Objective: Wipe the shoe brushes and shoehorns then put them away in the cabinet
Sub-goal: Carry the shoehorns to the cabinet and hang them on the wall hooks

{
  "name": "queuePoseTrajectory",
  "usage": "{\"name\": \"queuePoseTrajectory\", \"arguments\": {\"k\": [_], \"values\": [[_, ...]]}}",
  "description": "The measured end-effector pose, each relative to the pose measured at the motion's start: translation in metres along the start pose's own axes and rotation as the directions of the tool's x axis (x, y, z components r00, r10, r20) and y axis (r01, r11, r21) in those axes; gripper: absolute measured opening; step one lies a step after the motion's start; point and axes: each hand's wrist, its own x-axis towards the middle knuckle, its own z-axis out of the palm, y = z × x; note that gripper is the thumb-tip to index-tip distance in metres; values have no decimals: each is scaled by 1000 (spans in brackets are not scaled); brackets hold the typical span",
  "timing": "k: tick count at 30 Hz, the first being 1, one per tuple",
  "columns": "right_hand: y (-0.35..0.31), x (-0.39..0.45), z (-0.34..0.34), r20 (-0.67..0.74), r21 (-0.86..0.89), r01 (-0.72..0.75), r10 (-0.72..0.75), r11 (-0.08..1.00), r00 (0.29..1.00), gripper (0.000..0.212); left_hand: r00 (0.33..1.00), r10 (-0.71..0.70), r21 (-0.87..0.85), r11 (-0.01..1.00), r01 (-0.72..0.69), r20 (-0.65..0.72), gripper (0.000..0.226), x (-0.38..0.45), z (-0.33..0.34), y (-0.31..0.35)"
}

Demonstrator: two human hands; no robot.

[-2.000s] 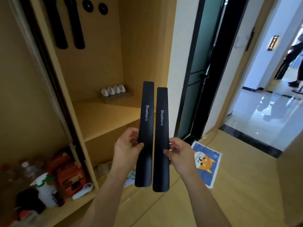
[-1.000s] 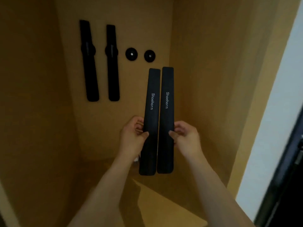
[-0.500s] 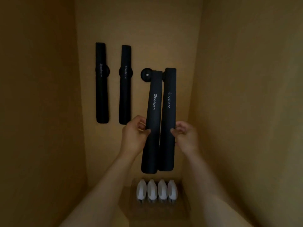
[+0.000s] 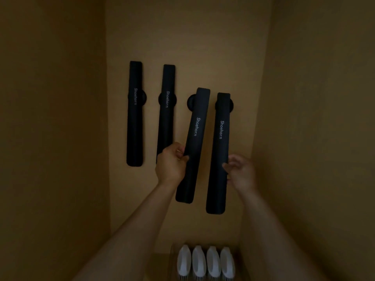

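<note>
Clearly the left hand [image 4: 170, 167] pinches a tilted shoehorn [image 4: 192, 145] just off its round wall mount [image 4: 190, 102]; the right hand [image 4: 240, 172], fingers loosening, steadies the other shoehorn [image 4: 219, 153], which might drop if it isn't seated.

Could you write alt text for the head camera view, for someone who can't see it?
Inside a dim wooden cabinet, the left hand grips a tilted black shoehorn while the right hand steadies another against its round wall mount. Two more shoehorns hang leftward; four white brushes sit below.

Left hand [image 4: 170, 167] pinches with curled fingers; right hand [image 4: 241, 173] fingers loosely spread.
</note>
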Motion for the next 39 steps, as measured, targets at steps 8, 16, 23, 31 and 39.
{"name": "queuePoseTrajectory", "arguments": {"k": [8,16,23,31,39], "values": [[7,29,1,-39,36,4,-2,999,999,37,999,33,44,998,-33,4,14,58,29,10],[16,42,-1,-88,68,-7,13,998,996,42,999,37,74,997,-35,-31,9,97,34,17],[17,45,2,-83,60,-10,15,998,996,39,999,10,119,993,-6,-34,32,101,31,22],[16,53,8,-84,42,5,-2,999,996,38,999,38,202,979,-39,10,24,97,25,21],[13,74,9,-102,-20,-25,23,999,994,33,989,148,343,928,-144,16,9,87,17,18]]}}
